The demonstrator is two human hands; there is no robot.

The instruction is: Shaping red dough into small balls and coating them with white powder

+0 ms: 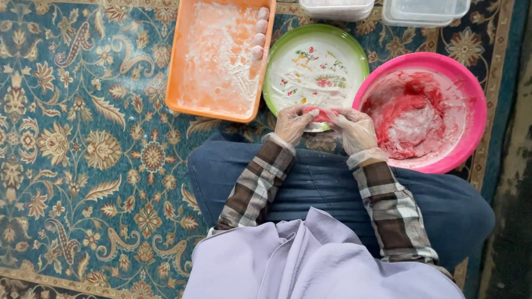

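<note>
I see both of my hands meeting just above the centre of the frame, each in a thin clear glove. My left hand [292, 123] and my right hand [354, 128] are curled toward each other, fingers pinching a small lump of pink dough [320, 114] between them; the lump shows only as a short strip between the fingertips. The hands hover over the near edge of a round plate [288, 52] with a green rim and a flowered white face dusted with flour.

To the right of the plate, touching or just beside it, sits a pink bowl [474, 105] holding a mass of red-and-white dough [413, 124] smeared up its inner wall. At upper centre-left lies an orange rectangular tray [176, 72], floured inside, with a row of small pink dough pieces [259, 32] lined along its right wall. At the top edge, two clear plastic containers [424, 11] are partly cut off by the frame.

Everything rests on a patterned carpet [83, 149] in teal with floral designs, filling the left half of the view. My plaid sleeves [257, 185] run down to my lap, where blue trousers [327, 182] and a pale lilac cloth [310, 260] fill the lower centre.
</note>
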